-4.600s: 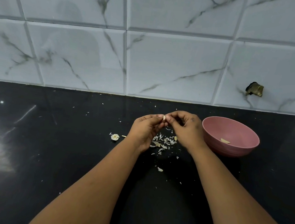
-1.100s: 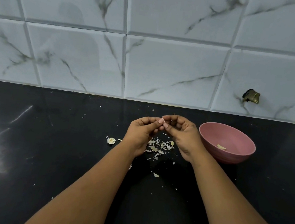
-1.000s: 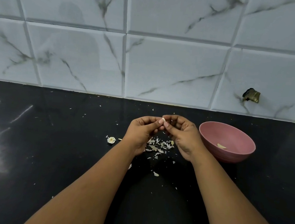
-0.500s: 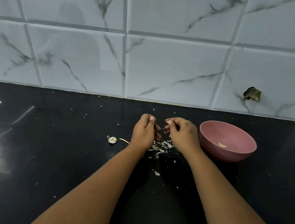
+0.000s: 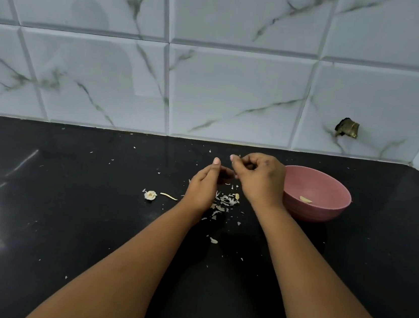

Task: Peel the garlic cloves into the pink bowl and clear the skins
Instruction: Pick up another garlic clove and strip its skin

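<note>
Beside pink bowl (image 5: 316, 195), on desk (image 5: 63, 220): skins (image 5: 225, 200) heaped left of bowl, uncleared. One peeled clove (image 5: 305, 199) seen inside bowl. Left hand (image 5: 203, 187) and right hand (image 5: 259, 181) held above skins, fingers curled; contents cannot be told. Garlic root stub (image 5: 150, 195) left of skins. No writing seen.

You have no text, label, brand, number or sign to read anywhere in this view; no surface in front of you carries any lettering.
</note>
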`<state>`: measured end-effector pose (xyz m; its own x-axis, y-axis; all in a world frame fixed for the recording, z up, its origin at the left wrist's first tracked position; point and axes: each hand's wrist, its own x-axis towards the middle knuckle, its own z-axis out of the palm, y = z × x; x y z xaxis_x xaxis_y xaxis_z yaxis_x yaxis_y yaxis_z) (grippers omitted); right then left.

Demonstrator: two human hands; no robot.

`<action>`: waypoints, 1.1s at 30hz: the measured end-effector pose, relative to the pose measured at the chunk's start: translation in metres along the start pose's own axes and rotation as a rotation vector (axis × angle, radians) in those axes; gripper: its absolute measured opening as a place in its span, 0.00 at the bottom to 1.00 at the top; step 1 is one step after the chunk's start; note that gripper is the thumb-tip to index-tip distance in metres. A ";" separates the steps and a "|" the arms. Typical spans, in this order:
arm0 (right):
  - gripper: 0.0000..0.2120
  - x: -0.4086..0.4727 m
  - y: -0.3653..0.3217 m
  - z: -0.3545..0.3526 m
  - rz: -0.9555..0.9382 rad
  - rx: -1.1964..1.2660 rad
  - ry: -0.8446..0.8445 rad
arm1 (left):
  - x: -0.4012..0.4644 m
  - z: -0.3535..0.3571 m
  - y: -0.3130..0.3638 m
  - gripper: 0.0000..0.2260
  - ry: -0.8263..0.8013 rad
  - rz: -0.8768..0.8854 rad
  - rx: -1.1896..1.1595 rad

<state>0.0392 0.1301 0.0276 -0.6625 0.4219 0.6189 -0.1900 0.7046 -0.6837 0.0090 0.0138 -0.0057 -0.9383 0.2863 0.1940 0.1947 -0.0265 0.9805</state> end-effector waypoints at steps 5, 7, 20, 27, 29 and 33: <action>0.08 0.005 -0.002 -0.013 -0.071 -0.062 -0.023 | -0.001 0.002 0.000 0.19 -0.070 -0.009 0.061; 0.08 0.013 -0.001 -0.030 -0.051 -0.078 0.059 | 0.000 0.001 -0.002 0.17 -0.065 0.019 0.132; 0.13 0.036 0.039 -0.067 0.473 -0.565 -0.145 | 0.007 -0.019 -0.002 0.05 0.062 0.132 0.331; 0.03 0.013 0.009 -0.029 -0.196 -0.035 -0.009 | 0.017 -0.042 0.002 0.20 0.334 0.067 0.204; 0.03 0.005 0.010 -0.013 -0.214 -0.088 -0.124 | 0.018 -0.040 0.000 0.21 0.368 0.018 0.217; 0.07 0.001 0.032 0.007 -0.051 -0.379 -0.457 | 0.021 -0.038 -0.004 0.15 0.349 -0.014 0.243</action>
<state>0.0274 0.1486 0.0037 -0.9198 0.1528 0.3613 -0.0141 0.9075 -0.4198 -0.0219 -0.0162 -0.0041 -0.9736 -0.0579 0.2208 0.2040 0.2138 0.9553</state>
